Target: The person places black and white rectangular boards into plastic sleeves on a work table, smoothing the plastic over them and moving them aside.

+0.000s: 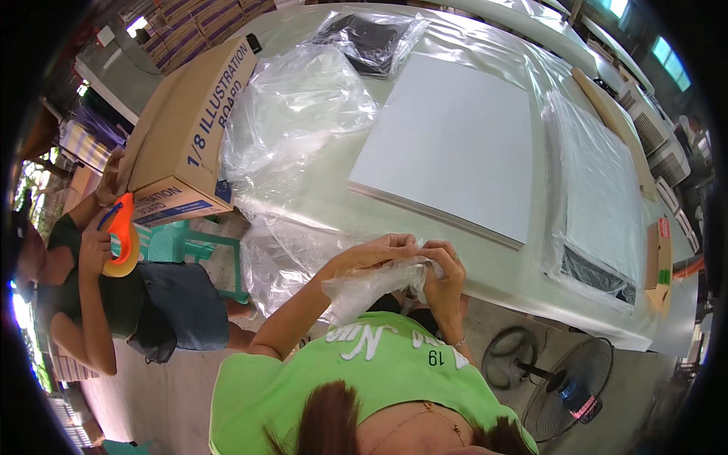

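Observation:
Both of my hands meet in front of my chest at the table's near edge, pinching a crumpled clear plastic bag (364,292). My left hand (383,252) grips its upper edge with thumb and fingers. My right hand (444,273) is closed on the same plastic, right beside the left. The bag hangs down toward my left forearm. Just beyond my hands lies a neat stack of large white boards (455,144). To its left, a heap of loose clear plastic bags (303,106) spreads over the table and droops off the near edge.
At left, another person (98,273) holds an orange tape dispenser (121,235) by a big cardboard box (186,129). Plastic-wrapped boards (599,189) lie at the table's right, near a small open carton (658,262). A black-wrapped pack (368,42) sits at the back. A fan (569,390) stands below right.

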Tool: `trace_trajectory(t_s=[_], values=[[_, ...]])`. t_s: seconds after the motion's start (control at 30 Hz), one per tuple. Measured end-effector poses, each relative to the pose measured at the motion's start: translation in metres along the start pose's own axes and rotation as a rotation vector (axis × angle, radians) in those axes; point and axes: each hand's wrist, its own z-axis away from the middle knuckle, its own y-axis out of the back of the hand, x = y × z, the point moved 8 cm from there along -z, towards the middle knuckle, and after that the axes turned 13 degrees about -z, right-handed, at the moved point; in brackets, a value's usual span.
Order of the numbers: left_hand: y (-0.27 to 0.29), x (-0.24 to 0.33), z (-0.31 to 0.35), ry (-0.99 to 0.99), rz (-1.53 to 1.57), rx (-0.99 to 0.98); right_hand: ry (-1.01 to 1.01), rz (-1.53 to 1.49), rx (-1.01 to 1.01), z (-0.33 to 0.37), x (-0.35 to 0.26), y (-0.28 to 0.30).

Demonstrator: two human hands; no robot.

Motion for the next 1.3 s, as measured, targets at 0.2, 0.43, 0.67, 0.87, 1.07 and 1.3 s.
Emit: trace_trajectory(t_s=[0.2, 0.43, 0.67, 0.87, 1.07, 1.3], values=[[0.038, -0.003, -0.014, -0.088, -0.051, 0.041, 0.074, -0.278, 0.075, -0.009, -0.012, 0.012], [0.063, 0.044, -0.008, -0.097, -0.434, 0.207, -0.043, -0.407, 0.091, -0.018, 0.002, 0.025], [0.01, 0.069, -0.011, -0.122, -0.702, -0.012, 0.091, -0.063, 0.005, -0.041, -0.032, 0.014], [0.002, 0.092, -0.01, -0.158, -0.605, 0.02, 0.154, -0.172, 0.11, -0.05, -0.054, 0.029], [0.008, 0.102, -0.004, -0.237, -0.422, 0.131, 0.205, -0.476, 0.032, -0.047, -0.054, 0.042], [0.0, 0.101, -0.015, -0.208, -0.649, 0.051, 0.17, -0.251, -0.056, -0.049, -0.079, 0.04]])
